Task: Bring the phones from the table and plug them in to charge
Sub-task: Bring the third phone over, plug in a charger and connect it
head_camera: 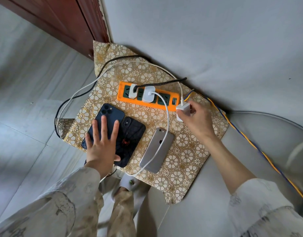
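Setting: a gold floral cloth (186, 151) lies over a grey cushioned seat (232, 48), with a tiled floor (27, 100) to the left and a dark red wooden door frame (65, 19) at top left.
Power strip: an orange power strip (148, 97) lies near the cloth's far edge, with two white adapters plugged in side by side; a black braided cable (162, 82) leaves the left one, a white cable (166, 117) the right one.
Phones: three lie face down in a row near the cloth's front-left edge: a dark blue phone (109, 117), a black spider-case phone (130, 137) touching it, and a silver phone (157, 149) just beside, with the white cable draped along it.
Wire: a blue and yellow twisted wire (249, 139) runs down the seat on the right.
Open room: bare cloth lies right of the silver phone.
Left hand (103, 142): flat, fingers spread, resting on the blue and black phones.
Right hand (196, 120): fingers curled round a white charger adapter (182, 108), at the strip's right end.
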The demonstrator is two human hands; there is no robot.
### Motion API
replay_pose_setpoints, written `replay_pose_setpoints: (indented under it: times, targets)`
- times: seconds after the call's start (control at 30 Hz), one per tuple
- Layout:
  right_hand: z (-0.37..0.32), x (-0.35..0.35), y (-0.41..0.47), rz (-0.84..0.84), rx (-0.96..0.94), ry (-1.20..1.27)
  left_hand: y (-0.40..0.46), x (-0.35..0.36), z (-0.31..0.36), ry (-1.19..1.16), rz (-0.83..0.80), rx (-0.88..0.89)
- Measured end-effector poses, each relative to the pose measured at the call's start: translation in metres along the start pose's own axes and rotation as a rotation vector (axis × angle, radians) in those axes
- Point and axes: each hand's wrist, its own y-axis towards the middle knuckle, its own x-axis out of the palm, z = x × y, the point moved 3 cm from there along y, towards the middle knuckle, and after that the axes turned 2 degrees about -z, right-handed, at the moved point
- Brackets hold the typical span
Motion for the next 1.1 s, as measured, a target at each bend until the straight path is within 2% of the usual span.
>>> replay_pose_setpoints:
  times: [0.13, 0.37, 0.5, 0.9, 0.97, 1.1]
  targets:
    - [-0.027, -0.002, 0.005, -0.068, -0.11, 0.169, 0.0, 0.0, 0.001, 0.0, 0.0, -0.001]
    - [-0.048, 0.002, 0.024, -0.198, -0.148, 0.296, 0.001, 0.001, 0.0, -0.01, -0.007, 0.002]
    - [-0.044, -0.005, 0.024, -0.264, -0.143, 0.267, 0.001, 0.002, -0.001, -0.02, -0.005, 0.008]
    - [-0.046, -0.011, 0.025, -0.31, -0.198, 0.127, 0.001, 0.002, -0.002, -0.039, 0.01, 0.012]
    - [-0.044, -0.01, 0.026, -0.318, -0.184, 0.15, 0.001, 0.002, -0.001, -0.035, 0.011, 0.013]
    - [-0.031, -0.009, 0.028, -0.344, -0.069, 0.364, 0.001, 0.002, -0.001, -0.038, 0.009, 0.014]
